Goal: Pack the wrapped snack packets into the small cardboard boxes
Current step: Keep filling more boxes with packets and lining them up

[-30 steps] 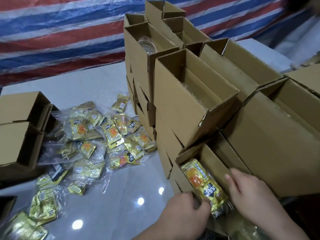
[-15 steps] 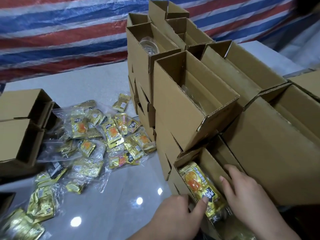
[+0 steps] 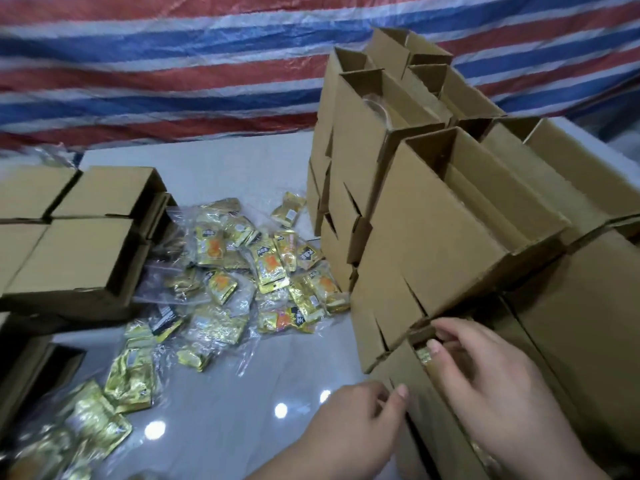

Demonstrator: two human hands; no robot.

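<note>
Counter edges: the glossy grey counter point(image 3: 221, 420) met the striped tarpaulin point(image 3: 156, 71) along its far edge; its near edge ran out of the frame.
Open room: a bare strip of counter lay between the loose packets and the box stack, widest near the left hand.
Box stack: open cardboard boxes point(image 3: 433, 237) were piled along the right side of the counter, reaching toward its far right corner.
Closed boxes: more cardboard boxes point(image 3: 79, 251) lay at the counter's left edge.
Loose packets: gold snack packets point(image 3: 263, 268) in clear wrap were scattered mid-counter, between the two groups of boxes.
Writing: dark labels and orange pictures showed on the packets; the print was too blurred to read.
Target box: the lowest front box point(image 3: 429, 410) held a gold packet point(image 3: 423, 353), only its corner showing.
Right hand point(image 3: 485, 372): fingers curled, thumb and fingertips pinching the packet at the box mouth.
Left hand point(image 3: 360, 420): fingers bent, thumb tip touching the box's outer wall; gripping nothing.
</note>
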